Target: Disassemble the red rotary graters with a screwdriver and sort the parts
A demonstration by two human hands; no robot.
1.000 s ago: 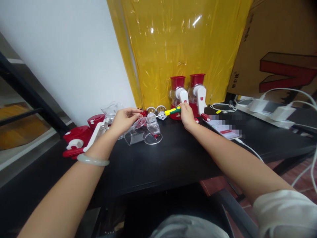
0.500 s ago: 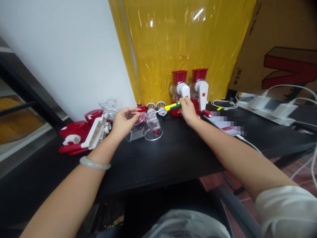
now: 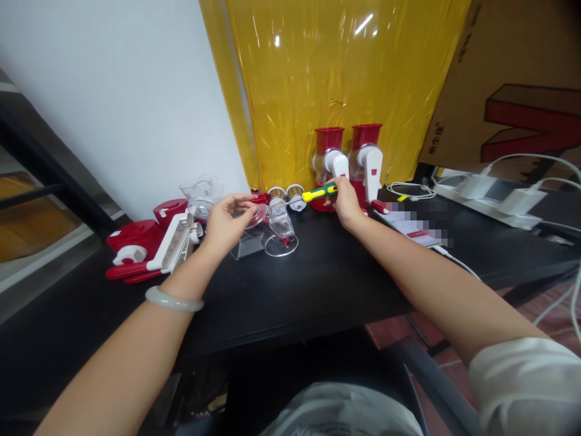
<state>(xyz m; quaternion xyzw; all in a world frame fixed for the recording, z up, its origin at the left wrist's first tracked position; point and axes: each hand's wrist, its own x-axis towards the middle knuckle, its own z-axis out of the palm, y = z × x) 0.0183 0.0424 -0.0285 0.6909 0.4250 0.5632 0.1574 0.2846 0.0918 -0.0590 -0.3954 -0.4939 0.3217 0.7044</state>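
Note:
My right hand (image 3: 346, 203) is closed round the green and yellow handle of a screwdriver (image 3: 319, 192), whose thin shaft points left. The shaft's tip reaches the clear plastic housing (image 3: 281, 227), which lies on the black table. My left hand (image 3: 228, 223) has thumb and fingers closed at the rim of a round clear plastic part (image 3: 258, 216) of that housing. The fingertips are partly hidden, and I cannot tell exactly where the tip touches. Behind the housing stand two metal grater drums (image 3: 296, 197) with white ends.
Two red and white rotary graters (image 3: 330, 142) stand at the back against yellow sheeting. Red bases and white crank handles (image 3: 170, 245) lie at the left. A phone (image 3: 408, 229) with a cable rests at the right, near a white power strip (image 3: 494, 206).
My right hand has shifted slightly on the screwdriver handle, with a little more of the green part showing. My left hand and the clear housing have hardly moved.

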